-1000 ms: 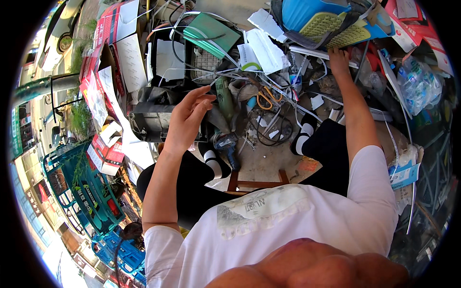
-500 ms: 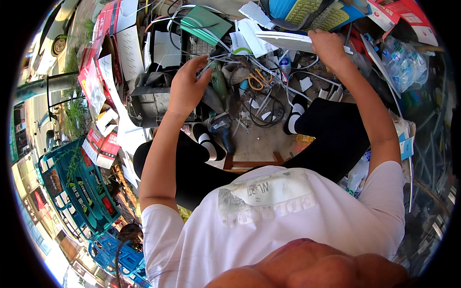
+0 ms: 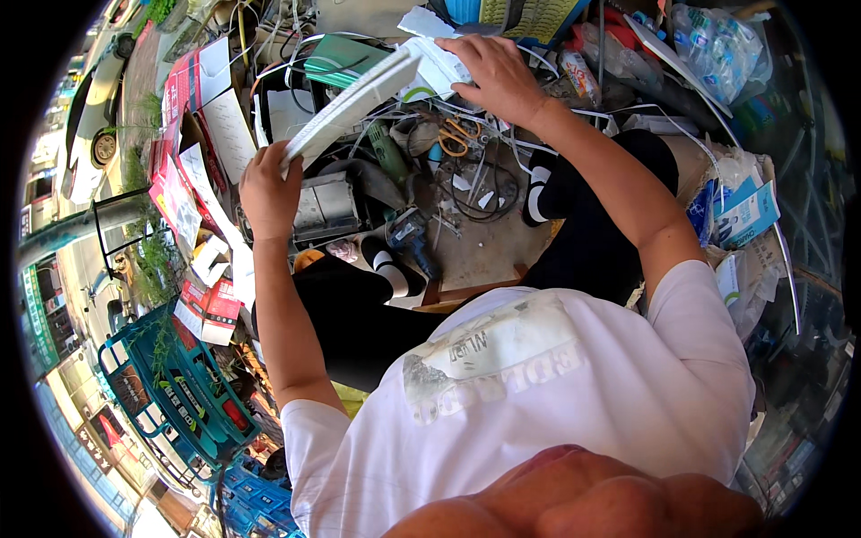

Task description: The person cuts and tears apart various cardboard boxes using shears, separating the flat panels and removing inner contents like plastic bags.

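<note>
My left hand (image 3: 267, 186) grips the near end of a long flat white panel (image 3: 352, 100) and holds it tilted up over the clutter. My right hand (image 3: 496, 73) rests palm down on the panel's far end, beside white papers (image 3: 429, 36). Under the panel lie tangled white cables (image 3: 466, 170), orange-handled scissors (image 3: 459, 134), a grey metal box (image 3: 325, 204) and a blue and black power tool (image 3: 411, 235). I sit with legs in black trousers and black-and-white socks (image 3: 536, 193) stretched toward the pile.
Red and white cardboard boxes (image 3: 193, 99) stand at the left. A blue crate (image 3: 184, 394) sits lower left. Plastic bottles (image 3: 713, 40) and packets (image 3: 744, 215) crowd the right. A green folder (image 3: 336, 54) lies behind the panel. Bare concrete floor (image 3: 489, 247) shows between my legs.
My left hand has taken hold of the white panel and lifted it leftward. My right hand moved left onto its far end. The view has shifted closer to the pile.
</note>
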Tool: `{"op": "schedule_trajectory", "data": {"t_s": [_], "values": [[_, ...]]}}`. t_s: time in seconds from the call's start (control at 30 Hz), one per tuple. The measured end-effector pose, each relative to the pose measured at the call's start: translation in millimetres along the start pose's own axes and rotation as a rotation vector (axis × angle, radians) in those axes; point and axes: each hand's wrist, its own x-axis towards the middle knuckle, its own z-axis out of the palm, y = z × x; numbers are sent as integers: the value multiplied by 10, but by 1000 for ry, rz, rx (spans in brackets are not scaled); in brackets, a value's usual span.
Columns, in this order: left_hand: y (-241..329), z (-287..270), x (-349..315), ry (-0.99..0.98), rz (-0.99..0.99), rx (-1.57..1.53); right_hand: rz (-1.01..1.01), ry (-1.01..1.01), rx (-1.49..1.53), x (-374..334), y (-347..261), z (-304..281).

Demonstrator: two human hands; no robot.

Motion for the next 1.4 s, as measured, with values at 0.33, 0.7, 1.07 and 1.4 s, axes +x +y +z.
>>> {"op": "schedule_trajectory", "data": {"t_s": [0.33, 0.7, 1.07, 1.4], "values": [[-2053, -667, -1753, 342, -1055, -676, 352, -54, 42, -15, 484, -73], [-2758, -99, -3923, 659, -1915, -583, 584, -92, 174, 59, 490, -405], [-2072, -419, -1719, 424, -1306, -573, 425, -225, -81, -166, 708, -36], [-53, -9, 240, 2, -556, -1132, 303, -633, -41, -294, 352, 409]]}}
